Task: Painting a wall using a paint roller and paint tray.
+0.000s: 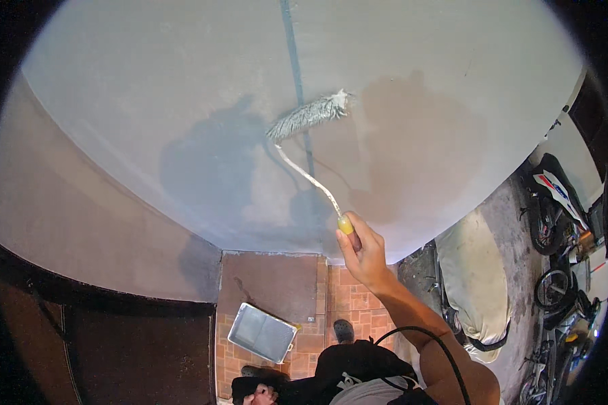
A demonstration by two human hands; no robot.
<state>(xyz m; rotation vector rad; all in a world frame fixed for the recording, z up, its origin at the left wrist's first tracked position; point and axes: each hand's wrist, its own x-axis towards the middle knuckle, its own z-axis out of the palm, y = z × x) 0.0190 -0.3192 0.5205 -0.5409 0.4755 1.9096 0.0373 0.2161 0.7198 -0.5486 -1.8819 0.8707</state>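
Note:
My right hand (363, 248) is closed around the yellow-topped handle of a paint roller (309, 118), its arm stretched forward. The roller's shaggy grey-white sleeve lies tilted against a pale wall (412, 40), across a dark vertical line (292, 50) that runs down it. A bent, paint-flecked rod joins sleeve and handle. At the lower edge my left hand (261, 395) is partly cut off, with curled fingers beside dark clothing; what it holds, if anything, is hidden. A paint tray (262, 333) with grey paint inside stands on the floor near my feet.
Orange tiles (361, 297) and a brown slab (270, 277) form the floor below the wall. To the left stands a dark door (138, 351). On the right are a cloth-covered object (476, 277) and parked motorcycles (554, 202). A black cord (446, 344) loops by my right arm.

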